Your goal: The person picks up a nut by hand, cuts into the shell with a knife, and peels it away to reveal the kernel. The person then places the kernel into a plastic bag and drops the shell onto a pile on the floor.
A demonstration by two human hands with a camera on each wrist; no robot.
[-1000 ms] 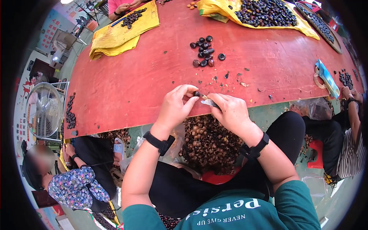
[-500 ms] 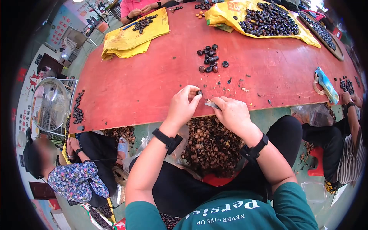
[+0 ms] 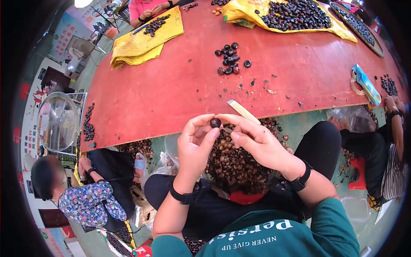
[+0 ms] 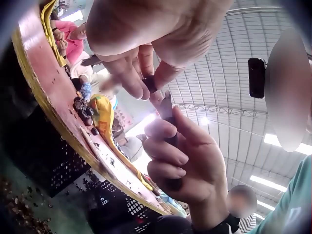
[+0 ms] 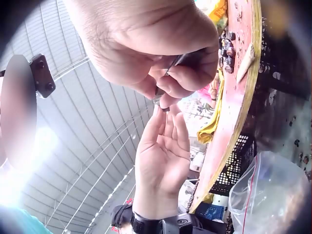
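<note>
My left hand [image 3: 195, 143] pinches a dark round nut [image 3: 215, 123] between thumb and fingers, in front of the table edge. Close on its right, my right hand [image 3: 261, 143] holds a small knife, its thin blade [image 3: 228, 129] pointing at the nut. The left wrist view shows the knife's dark handle [image 4: 170, 136] under the curled fingers and its blade [image 4: 166, 103] beside the nut [image 4: 149, 84]. In the right wrist view the nut [image 5: 166, 109] is between both hands' fingertips. A pale strip with a grey tip [image 3: 244, 112] lies across the table edge.
Dark nuts [image 3: 229, 58] lie loose on the red table [image 3: 141, 94], with bits of shell nearby. Further back are a yellow sack [image 3: 342, 33] heaped with nuts and a folded yellow sack [image 3: 128, 49]. Below the edge is a heap of shells [image 3: 239, 165]. Other people sit around.
Both hands have come back from over the table edge towards the body and closer together. The pale strip, not visible before, now shows beyond them. The round nut is now turned into clear view.
</note>
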